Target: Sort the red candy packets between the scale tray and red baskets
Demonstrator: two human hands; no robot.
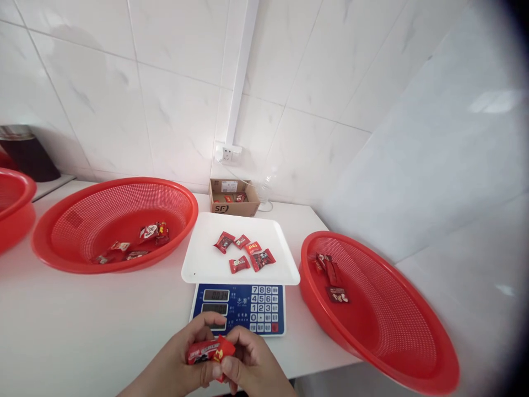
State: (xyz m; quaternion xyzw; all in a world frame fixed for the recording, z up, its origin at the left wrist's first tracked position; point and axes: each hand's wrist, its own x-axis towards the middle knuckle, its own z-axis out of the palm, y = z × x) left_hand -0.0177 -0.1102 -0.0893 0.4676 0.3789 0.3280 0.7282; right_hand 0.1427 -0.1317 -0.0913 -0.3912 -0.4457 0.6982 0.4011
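Between my hands, just in front of the scale's keypad, is a red wrapped snack packet [209, 350]. My left hand [182, 358] is closed around its left side, with thumb and fingers on the wrapper. Closed too, my right hand [256, 361] pinches the packet's right end. Whether a second packet lies beneath is hidden by my fingers. Ahead stands a blue and white digital scale [243, 304] with a white tray [198, 264]. Several small wrapped snacks [249, 247] in red and dark red lie spread on that tray.
Left of the scale sits a red perforated basket [53, 242] holding several packets; another red basket [417, 353] with a few packets is tilted at right. A small cardboard box [243, 209] with packets stands behind the tray. Part of a third basket [16, 220] shows at far left.
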